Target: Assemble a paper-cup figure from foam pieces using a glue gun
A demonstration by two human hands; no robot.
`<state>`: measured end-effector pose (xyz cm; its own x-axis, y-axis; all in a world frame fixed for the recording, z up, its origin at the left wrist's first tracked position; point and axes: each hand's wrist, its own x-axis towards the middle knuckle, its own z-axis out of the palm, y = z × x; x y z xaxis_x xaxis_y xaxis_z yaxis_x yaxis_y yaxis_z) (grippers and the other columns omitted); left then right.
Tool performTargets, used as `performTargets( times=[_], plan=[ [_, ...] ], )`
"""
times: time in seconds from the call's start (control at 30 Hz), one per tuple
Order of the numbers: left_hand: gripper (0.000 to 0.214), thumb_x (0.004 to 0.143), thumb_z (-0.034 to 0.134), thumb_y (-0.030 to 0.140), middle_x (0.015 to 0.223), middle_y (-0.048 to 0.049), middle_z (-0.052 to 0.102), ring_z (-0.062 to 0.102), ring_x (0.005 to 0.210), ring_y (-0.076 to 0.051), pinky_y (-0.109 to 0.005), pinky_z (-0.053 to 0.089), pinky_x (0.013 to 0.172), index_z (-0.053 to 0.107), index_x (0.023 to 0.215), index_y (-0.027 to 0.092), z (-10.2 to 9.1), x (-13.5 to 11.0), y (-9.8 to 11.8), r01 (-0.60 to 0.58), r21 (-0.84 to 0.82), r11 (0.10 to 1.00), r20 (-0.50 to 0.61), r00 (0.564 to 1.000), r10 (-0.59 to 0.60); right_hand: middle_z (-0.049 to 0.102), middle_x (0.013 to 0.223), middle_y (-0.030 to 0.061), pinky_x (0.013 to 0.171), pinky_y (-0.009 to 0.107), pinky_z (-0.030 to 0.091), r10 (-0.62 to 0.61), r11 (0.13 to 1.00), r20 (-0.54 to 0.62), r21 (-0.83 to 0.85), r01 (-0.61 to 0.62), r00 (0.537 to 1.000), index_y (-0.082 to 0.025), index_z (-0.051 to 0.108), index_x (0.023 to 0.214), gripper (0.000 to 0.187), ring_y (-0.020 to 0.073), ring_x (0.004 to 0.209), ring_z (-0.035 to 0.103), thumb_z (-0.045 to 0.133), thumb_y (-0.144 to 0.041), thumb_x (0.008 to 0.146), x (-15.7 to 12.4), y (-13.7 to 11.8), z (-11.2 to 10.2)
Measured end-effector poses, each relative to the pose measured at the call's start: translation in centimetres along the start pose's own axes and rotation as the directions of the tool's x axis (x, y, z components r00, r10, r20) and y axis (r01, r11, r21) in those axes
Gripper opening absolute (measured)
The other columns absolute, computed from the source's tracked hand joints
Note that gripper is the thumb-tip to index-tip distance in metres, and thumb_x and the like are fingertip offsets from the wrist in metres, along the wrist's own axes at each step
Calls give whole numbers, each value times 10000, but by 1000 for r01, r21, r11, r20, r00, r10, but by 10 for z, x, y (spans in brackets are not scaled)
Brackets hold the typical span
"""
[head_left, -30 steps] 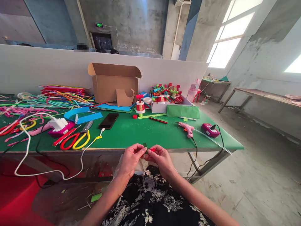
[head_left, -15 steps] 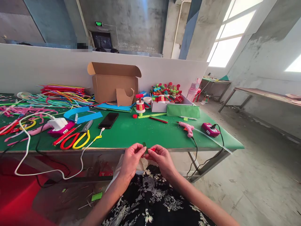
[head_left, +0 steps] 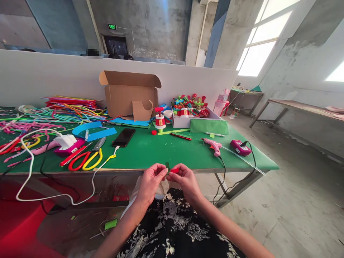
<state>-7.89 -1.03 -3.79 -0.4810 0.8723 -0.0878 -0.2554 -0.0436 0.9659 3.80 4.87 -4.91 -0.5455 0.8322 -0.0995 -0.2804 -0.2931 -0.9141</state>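
Observation:
Both my hands meet just in front of the green table's [head_left: 166,152] near edge, above my lap. My left hand [head_left: 151,182] pinches a small green strip [head_left: 167,166] that sticks up between the fingertips. My right hand [head_left: 185,180] is closed on a small red piece [head_left: 174,170] touching that strip. A pink glue gun [head_left: 213,146] lies on the table to the right of my hands. Red and yellow scissors [head_left: 86,158] lie to the left.
An open cardboard box [head_left: 130,95] stands at the back, beside a white tray of coloured craft figures [head_left: 191,107]. A black phone [head_left: 124,137], a white charger with cable [head_left: 66,140], a heap of coloured pipe cleaners [head_left: 61,109] and a pink power adapter [head_left: 240,148] lie on the table.
My hands stay together at the table edge; the fingers shifted slightly and the green strip now tilts a little more to the right.

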Motion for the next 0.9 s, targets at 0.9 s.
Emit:
performTargets(
  times=[0.9],
  plan=[
    [407, 555, 808, 531, 601, 9, 637, 534, 575, -118, -242, 444, 589, 667, 652, 161, 2, 1, -14, -31, -135, 990, -71, 997, 22, 666, 601, -9, 658, 250, 514, 106, 989, 1, 106, -105, 994, -160, 663, 602, 350, 104, 562, 602, 915, -375, 490, -1, -7, 7]
  ],
)
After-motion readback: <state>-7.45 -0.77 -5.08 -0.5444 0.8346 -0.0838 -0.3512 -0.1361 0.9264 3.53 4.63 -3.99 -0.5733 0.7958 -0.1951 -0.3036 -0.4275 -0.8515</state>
